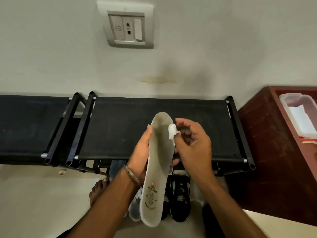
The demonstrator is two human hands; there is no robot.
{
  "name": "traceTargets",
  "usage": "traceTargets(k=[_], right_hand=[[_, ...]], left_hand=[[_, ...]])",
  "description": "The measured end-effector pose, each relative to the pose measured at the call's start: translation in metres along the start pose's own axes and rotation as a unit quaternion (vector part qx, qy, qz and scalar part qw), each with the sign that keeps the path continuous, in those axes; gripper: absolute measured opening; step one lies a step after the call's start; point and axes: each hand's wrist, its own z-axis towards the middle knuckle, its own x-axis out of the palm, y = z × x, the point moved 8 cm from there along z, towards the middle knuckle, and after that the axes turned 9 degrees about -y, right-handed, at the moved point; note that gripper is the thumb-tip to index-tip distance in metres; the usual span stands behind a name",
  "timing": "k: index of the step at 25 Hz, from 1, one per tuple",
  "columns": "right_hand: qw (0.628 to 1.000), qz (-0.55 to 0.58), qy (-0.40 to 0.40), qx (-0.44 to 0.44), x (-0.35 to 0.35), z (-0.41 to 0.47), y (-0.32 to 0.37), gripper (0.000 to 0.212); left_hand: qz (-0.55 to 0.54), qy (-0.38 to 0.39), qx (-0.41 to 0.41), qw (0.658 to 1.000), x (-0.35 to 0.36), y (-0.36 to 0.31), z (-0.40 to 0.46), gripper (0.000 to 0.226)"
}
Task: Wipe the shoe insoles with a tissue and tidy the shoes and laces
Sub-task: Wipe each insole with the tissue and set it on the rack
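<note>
I am holding one insole [155, 170] in my left hand [139, 156] and pinching one small wad of tissue [172, 132] in my right hand [193, 143], so two hands are working. Two black racks are standing against the wall, one [163, 114] before me and one [29, 121] to its left. One black shoe [180, 198] and one pale shoe [134, 208] are showing on the floor. One switch plate [127, 28] is sitting on the wall. One clear lidded box [298, 114] is lying in the one red-brown cabinet [274, 152]. One bare foot [97, 189] is showing.
</note>
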Motion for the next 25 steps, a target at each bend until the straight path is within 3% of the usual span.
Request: traceTargets(k=[2, 4, 9, 11, 17, 22, 25], right_hand=[[0.99, -0.082, 0.026, -0.114, 0.013, -0.01, 0.012, 0.027], [0.98, -0.118, 0.021, -0.161, 0.014, -0.01, 0.01, 0.024], [0.986, -0.111, -0.104, -0.071, -0.023, 0.014, -0.004, 0.026], [0.981, -0.097, -0.142, -0.085, -0.031, 0.019, 0.002, 0.029], [0.977, -0.13, -0.066, -0.153, 0.0, 0.011, 0.009, 0.023], [0.972, -0.14, -0.126, -0.142, -0.018, 0.02, 0.005, 0.023], [0.963, -0.153, -0.07, -0.211, 0.007, 0.002, 0.015, 0.017]], left_hand=[[-0.004, 0.03, -0.018, 0.999, 0.01, 0.009, -0.003, 0.067], [-0.013, 0.061, -0.033, 0.997, 0.015, 0.013, -0.006, 0.065], [0.012, 0.055, -0.039, 0.998, 0.007, 0.006, -0.003, 0.068], [0.012, 0.04, -0.044, 0.998, 0.004, 0.004, -0.003, 0.066], [0.045, 0.069, -0.033, 0.996, 0.018, 0.009, -0.01, 0.054], [0.085, 0.073, -0.053, 0.992, 0.012, 0.011, -0.009, 0.063], [0.042, 0.073, -0.04, 0.996, 0.013, 0.006, -0.01, 0.055]])
